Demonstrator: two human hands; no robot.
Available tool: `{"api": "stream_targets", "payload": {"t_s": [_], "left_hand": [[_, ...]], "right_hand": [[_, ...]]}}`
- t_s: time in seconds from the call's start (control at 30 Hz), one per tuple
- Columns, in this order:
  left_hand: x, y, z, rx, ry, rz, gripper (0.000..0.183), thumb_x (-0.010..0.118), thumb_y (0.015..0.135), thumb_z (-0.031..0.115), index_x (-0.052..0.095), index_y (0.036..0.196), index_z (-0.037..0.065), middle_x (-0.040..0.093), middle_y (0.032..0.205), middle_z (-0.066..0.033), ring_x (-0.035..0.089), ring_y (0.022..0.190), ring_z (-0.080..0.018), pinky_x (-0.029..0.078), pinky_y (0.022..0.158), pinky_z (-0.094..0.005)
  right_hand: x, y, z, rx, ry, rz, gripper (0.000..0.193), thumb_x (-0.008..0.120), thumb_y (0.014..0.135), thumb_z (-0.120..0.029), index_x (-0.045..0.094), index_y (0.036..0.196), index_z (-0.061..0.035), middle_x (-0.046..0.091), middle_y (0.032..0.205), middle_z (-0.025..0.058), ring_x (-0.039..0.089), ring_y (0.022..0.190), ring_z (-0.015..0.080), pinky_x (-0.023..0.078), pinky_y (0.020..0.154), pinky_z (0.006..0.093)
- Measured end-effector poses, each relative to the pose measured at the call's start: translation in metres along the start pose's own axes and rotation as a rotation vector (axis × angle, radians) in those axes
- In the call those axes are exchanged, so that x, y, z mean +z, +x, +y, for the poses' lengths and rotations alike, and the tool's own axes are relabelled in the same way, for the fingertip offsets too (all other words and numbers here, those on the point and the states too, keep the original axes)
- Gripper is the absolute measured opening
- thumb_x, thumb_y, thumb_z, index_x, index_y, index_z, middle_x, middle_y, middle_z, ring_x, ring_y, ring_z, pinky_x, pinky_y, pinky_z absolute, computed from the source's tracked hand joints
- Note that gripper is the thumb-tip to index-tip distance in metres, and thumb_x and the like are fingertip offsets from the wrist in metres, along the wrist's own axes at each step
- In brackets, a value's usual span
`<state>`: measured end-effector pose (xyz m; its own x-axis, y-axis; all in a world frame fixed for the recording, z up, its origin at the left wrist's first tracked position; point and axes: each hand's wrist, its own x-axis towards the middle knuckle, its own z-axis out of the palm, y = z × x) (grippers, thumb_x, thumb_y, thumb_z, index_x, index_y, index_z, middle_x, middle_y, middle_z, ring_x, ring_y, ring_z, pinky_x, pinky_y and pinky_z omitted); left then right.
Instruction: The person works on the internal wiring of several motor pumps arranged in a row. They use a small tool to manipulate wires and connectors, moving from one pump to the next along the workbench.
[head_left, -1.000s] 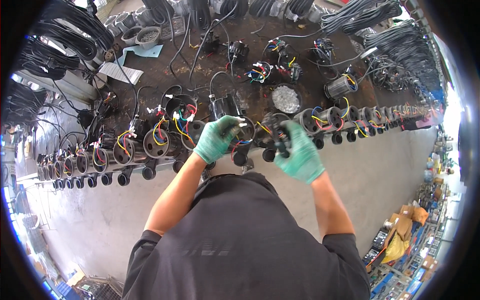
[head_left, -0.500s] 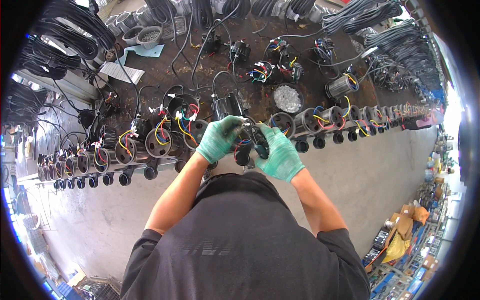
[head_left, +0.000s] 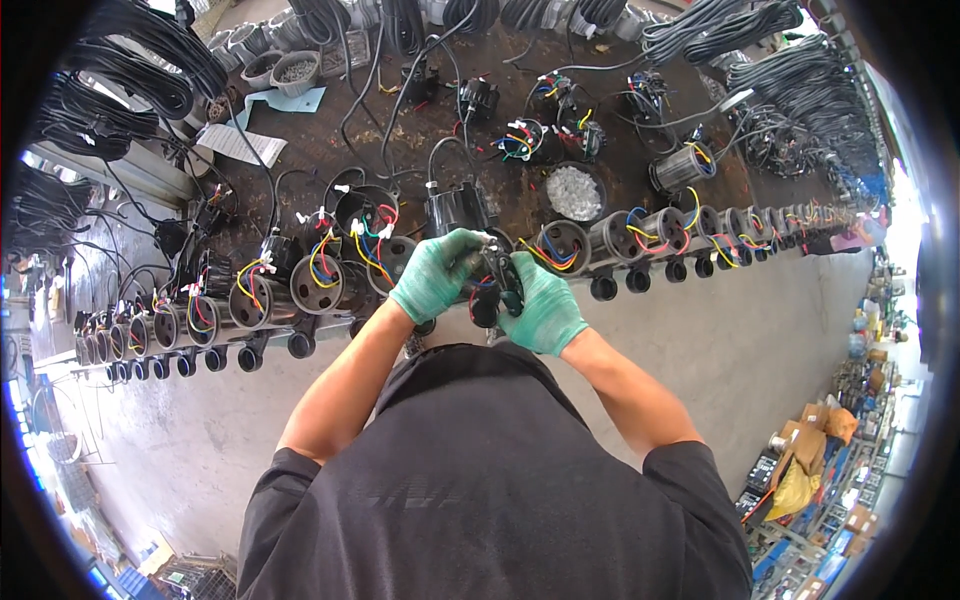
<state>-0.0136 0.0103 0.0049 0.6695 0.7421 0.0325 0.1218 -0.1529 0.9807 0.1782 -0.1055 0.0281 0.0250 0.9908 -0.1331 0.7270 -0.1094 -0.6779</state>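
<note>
Both my hands wear green gloves and meet at the near edge of the workbench. Between them is a small elongated black part (head_left: pixel 503 272), seen nearly edge-on; its exact kind is not clear. My left hand (head_left: pixel 438 278) is closed, with thumb and fingertips at the part's upper left side. My right hand (head_left: pixel 545 308) wraps its lower right side, the fingers partly hidden. Just below hangs a round black fitting (head_left: pixel 484 308) with red and blue wires beside it. A black housing with a cable (head_left: pixel 456 208) stands behind my left hand.
Grey cylindrical housings (head_left: pixel 318 284) with coloured wires line the bench's near edge on both sides. A bowl of clear small pieces (head_left: pixel 575 194) sits beyond my right hand. Coiled black cables (head_left: pixel 790 100) pile at the far right; cartons (head_left: pixel 806 440) stand on the lower right.
My right hand has shifted slightly left and down, closer to my left hand. The black part has turned more upright and narrow to view. My left hand stays nearly in place.
</note>
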Motion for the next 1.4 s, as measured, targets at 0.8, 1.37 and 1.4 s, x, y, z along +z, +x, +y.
{"api": "stream_targets", "payload": {"t_s": [0.8, 1.37, 1.4], "left_hand": [[0.004, 0.004, 0.002, 0.032, -0.075, 0.034, 0.027, 0.063, 0.103, 0.001, 0.068, 0.130, 0.002, 0.074, 0.130, -0.0082, 0.067, 0.118, -0.0153, 0.052, 0.105, -0.0318], [0.002, 0.000, -0.003, 0.070, 0.107, 0.068, 0.030, 0.064, 0.102, 0.008, 0.064, 0.131, 0.002, 0.076, 0.103, -0.0211, 0.076, 0.094, -0.0309, 0.057, 0.084, -0.0379], [0.003, -0.002, -0.002, 0.069, 0.105, 0.071, 0.030, 0.064, 0.102, 0.008, 0.064, 0.131, 0.002, 0.076, 0.103, -0.0211, 0.076, 0.094, -0.0309, 0.057, 0.084, -0.0379]], "right_hand": [[-0.128, 0.011, 0.113, 0.295, -0.575, 0.294, 0.069, 0.079, 0.085, -0.031, 0.058, 0.150, -0.0200, 0.061, 0.140, 0.0154, 0.059, 0.124, 0.0414, 0.051, 0.105, 0.0502], [-0.037, 0.053, -0.053, -0.479, -0.473, 0.235, 0.019, 0.078, 0.086, -0.018, 0.072, 0.100, -0.0064, 0.067, 0.099, 0.0121, 0.066, 0.093, 0.0333, 0.056, 0.079, 0.0437], [-0.039, 0.055, -0.054, -0.506, -0.515, 0.219, 0.014, 0.076, 0.087, -0.016, 0.071, 0.097, -0.0066, 0.067, 0.098, 0.0116, 0.066, 0.092, 0.0330, 0.056, 0.078, 0.0433]]}}
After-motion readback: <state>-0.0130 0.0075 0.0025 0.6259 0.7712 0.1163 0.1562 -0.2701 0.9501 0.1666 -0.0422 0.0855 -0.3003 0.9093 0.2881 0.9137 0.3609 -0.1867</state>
